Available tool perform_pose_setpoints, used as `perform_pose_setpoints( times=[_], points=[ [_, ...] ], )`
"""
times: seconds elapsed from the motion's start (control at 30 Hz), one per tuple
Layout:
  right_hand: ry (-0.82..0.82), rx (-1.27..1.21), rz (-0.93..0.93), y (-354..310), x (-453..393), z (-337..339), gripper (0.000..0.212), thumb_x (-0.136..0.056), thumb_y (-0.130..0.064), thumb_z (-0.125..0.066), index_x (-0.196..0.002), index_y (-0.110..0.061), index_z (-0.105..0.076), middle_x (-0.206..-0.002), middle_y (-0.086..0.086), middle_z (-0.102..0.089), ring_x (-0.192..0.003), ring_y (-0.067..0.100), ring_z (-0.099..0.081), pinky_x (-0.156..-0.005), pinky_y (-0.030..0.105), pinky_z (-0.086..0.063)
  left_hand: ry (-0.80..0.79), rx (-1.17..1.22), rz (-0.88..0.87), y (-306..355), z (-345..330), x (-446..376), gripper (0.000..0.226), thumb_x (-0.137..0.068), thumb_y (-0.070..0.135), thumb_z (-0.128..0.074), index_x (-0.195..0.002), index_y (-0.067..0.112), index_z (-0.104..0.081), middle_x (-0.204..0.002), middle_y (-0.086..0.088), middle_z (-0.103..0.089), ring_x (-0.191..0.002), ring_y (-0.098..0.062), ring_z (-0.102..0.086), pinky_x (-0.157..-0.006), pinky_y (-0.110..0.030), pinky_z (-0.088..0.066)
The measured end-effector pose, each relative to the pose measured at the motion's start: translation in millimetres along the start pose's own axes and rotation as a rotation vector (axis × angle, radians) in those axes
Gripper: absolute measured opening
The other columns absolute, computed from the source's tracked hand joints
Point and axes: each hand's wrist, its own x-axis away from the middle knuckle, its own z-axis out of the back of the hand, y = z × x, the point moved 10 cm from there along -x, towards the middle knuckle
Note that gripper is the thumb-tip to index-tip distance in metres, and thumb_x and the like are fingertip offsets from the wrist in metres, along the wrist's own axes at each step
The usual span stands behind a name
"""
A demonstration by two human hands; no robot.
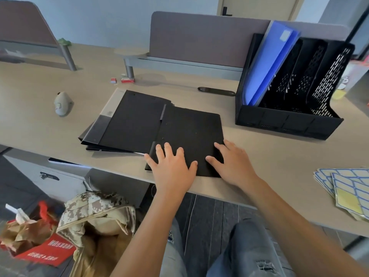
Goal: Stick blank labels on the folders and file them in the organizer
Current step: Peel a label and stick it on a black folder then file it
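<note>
Both forearms reach up from a lap in grey jeans (247, 254) to the near edge of the desk (269, 156). The left hand (172, 166) lies flat with its fingers spread wide on the near left corner of a black folder (189, 136), its thumb out to the right and its little finger just past the folder's left edge. The right hand (232, 165) rests on the same folder's near right corner, fingers straight and loosely spread, gripping nothing. This folder lies flat at the front of the desk, its near edge close to the desk's rim, and it overlaps the right part of a stack of black folders (127, 120) that lies further left; the topmost of these has a grey spine strip along its left side.

Sheets of blank labels (347, 188) with blue outlines lie fanned at the right, well apart from the hands. At the back right stands a black mesh organizer (289, 124) with several slots; a blue folder (267, 62) leans in its leftmost slot, a pale label near its top corner. A black pen-like object (216, 90) lies between the stack and the organizer. A grey mouse (63, 104) sits far left, and small red and white boxes (124, 79) lie near the grey partition (199, 43). Below the desk, at the left, are a camouflage bag (95, 212), crumpled brown paper (26, 232) and a red leaflet (48, 252).
</note>
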Motion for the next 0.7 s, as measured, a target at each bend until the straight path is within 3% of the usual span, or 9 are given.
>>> perform_pose_setpoints(
  times=[0.13,0.37,0.7],
  points=[
    [-0.027,0.011,-0.018,29,23,9,0.072,-0.104,-0.067,-0.041,-0.165,-0.031,-0.029,-0.176,0.003,-0.020,-0.163,0.024,-0.017,-0.131,0.052,-0.016,0.033,0.082,-0.012,28,1,14,0.057,-0.097,0.064,-0.042,-0.140,0.027,-0.048,-0.158,-0.011,-0.036,-0.152,-0.033,-0.021,-0.120,-0.067,-0.013],
    [-0.019,0.017,-0.023,80,87,19,0.072,-0.104,-0.068,-0.037,-0.165,-0.033,-0.030,-0.177,0.001,-0.019,-0.164,0.020,-0.011,-0.130,0.052,-0.015,-0.063,0.064,-0.146,87,-19,40,0.069,-0.097,0.067,-0.039,-0.156,0.032,-0.030,-0.169,-0.008,-0.016,-0.157,-0.034,-0.005,-0.119,-0.069,-0.007],
    [0.062,0.014,-0.136,133,161,37,0.073,-0.103,-0.068,-0.039,-0.165,-0.031,-0.031,-0.177,0.002,-0.017,-0.165,0.016,-0.005,-0.132,0.049,-0.005,-0.104,0.007,-0.311,153,-29,81,0.070,-0.096,0.071,-0.034,-0.156,0.035,-0.030,-0.169,-0.007,-0.017,-0.157,-0.035,-0.006,-0.119,-0.069,-0.010]
  ],
)
